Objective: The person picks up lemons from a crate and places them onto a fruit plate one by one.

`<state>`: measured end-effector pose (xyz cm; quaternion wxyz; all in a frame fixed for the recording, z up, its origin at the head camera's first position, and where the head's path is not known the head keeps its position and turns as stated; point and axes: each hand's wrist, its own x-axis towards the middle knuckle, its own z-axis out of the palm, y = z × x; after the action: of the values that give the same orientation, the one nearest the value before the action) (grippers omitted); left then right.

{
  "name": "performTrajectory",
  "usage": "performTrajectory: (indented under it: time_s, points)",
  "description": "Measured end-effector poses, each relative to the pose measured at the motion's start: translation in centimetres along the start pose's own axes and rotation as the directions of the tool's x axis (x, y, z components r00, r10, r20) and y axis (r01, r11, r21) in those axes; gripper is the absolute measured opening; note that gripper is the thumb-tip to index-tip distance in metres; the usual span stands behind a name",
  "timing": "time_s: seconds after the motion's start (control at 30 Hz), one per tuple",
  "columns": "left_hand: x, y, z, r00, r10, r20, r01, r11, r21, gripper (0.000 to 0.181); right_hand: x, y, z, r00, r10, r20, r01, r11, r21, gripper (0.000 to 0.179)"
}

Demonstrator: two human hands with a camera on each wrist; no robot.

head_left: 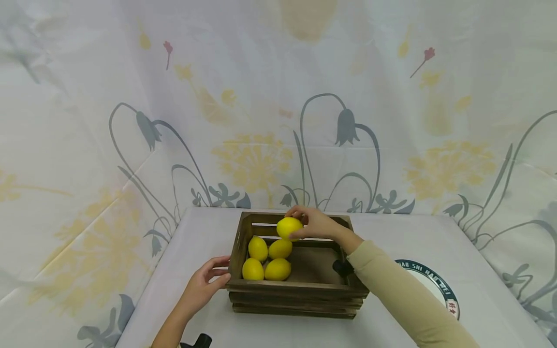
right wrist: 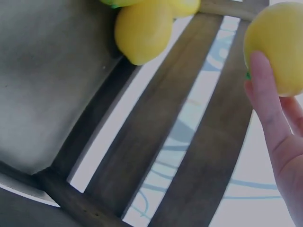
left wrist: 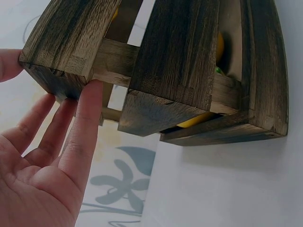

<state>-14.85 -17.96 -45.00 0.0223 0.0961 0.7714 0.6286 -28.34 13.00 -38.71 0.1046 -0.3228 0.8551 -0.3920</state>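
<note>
A white cloth backdrop printed with grey and yellow flowers (head_left: 270, 87) stands behind a white-covered table (head_left: 400, 229). On the table sits a rectangular, dark brown slatted wooden crate (head_left: 300, 286); a round white plate with a lettered dark green rim (head_left: 427, 279) lies to its right. The hands are apart: the left hand (head_left: 209, 278) rests extended fingers against the crate's near left corner; the right hand (head_left: 316, 224) grips a yellow oval lemon (head_left: 288, 227) above the crate's far side. Four similar yellow lemons (head_left: 277, 269) lie in its left half.

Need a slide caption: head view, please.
Right hand holds a lemon above a wooden crate with four more lemons inside; left hand touches the crate.
</note>
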Motion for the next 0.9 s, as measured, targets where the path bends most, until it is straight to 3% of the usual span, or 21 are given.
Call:
performTrajectory:
  time_s: [0.33, 0.6, 0.9]
  points:
    - [0.1, -0.1, 0.1, 1.0, -0.001, -0.002, 0.001, 1.0, -0.001, 0.042, -1.2, -1.6, -1.1, 0.991, 0.067, -0.115, -0.055, 0.993, 0.109, 0.05]
    - [0.0, 0.0, 0.2, 0.999, -0.035, -0.041, 0.035, 0.999, -0.01, 0.04, -2.5, -2.7, -1.9, 0.971, 0.064, -0.229, -0.021, 0.983, 0.183, 0.05]
    - [0.0, 0.0, 0.3, 0.999, -0.028, -0.038, 0.028, 1.0, -0.015, 0.041, -4.6, -3.1, -2.3, 0.939, 0.054, -0.341, -0.034, 0.997, 0.065, 0.047]
